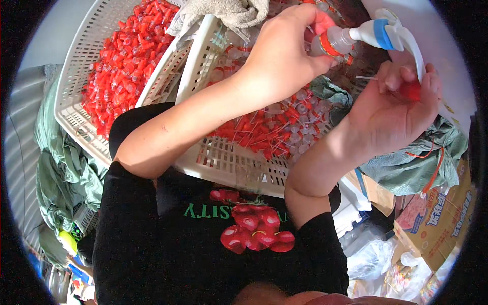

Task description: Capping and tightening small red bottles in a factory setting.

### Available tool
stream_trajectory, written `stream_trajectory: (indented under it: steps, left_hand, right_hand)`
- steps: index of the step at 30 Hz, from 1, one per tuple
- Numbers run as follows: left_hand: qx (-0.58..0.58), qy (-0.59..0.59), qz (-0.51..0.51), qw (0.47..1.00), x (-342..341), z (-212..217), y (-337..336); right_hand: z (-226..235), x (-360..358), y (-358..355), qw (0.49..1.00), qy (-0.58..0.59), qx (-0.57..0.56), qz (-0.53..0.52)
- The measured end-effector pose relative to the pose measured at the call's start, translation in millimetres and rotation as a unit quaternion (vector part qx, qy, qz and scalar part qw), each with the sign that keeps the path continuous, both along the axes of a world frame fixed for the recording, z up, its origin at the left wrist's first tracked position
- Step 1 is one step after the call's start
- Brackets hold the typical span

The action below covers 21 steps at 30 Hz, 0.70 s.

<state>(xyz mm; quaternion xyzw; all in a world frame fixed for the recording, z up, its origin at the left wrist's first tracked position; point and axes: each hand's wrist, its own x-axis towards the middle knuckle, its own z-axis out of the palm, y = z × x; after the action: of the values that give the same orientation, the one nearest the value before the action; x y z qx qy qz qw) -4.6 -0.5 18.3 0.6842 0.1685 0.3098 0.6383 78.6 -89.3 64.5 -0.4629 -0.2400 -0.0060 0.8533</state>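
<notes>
My left hand (pixel 290 56) pinches a small clear plastic bottle (pixel 330 43) with a red band around it. Its mouth meets the tip of a white nozzle with a blue ring (pixel 380 33). From the nozzle a curved white lever (pixel 414 48) bends down to the fingers of my right hand (pixel 394 104). That hand is curled around a small red piece (pixel 409 90), partly hidden by the fingers. A thin white stick (pixel 367 77) pokes out beside them. Below both hands, a white slatted basket (pixel 244 165) holds red pieces with white sticks and clear plastic parts.
Another white basket (pixel 76 66) at left is heaped with red-capped pieces. A beige cloth (pixel 229 11) hangs over the baskets' rims. Green sacking (pixel 417 168) and a cardboard box (pixel 437 218) are at right; more green sacking (pixel 66 157) lies at left.
</notes>
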Motion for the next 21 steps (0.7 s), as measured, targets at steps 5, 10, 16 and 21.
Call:
stream_trajectory:
  steps: [5,10,16,21]
  left_hand:
    - [-0.060,0.009,-0.057,0.997,-5.3,7.6,3.6]
    - [-0.008,0.014,-0.068,0.998,-5.7,10.8,4.6]
    - [-0.019,0.033,-0.074,0.997,-5.1,14.8,6.6]
    - [-0.116,0.016,-0.111,0.987,0.2,-7.7,14.0]
  right_hand:
    - [-4.5,1.6,-1.5,0.999,-0.010,0.002,0.034]
    - [-7.1,-1.5,-2.2,0.998,-0.006,0.013,0.060]
    - [-10.1,-3.3,-3.0,0.997,0.008,0.013,0.069]
    - [-11.7,-2.9,-4.3,0.996,0.006,0.011,0.085]
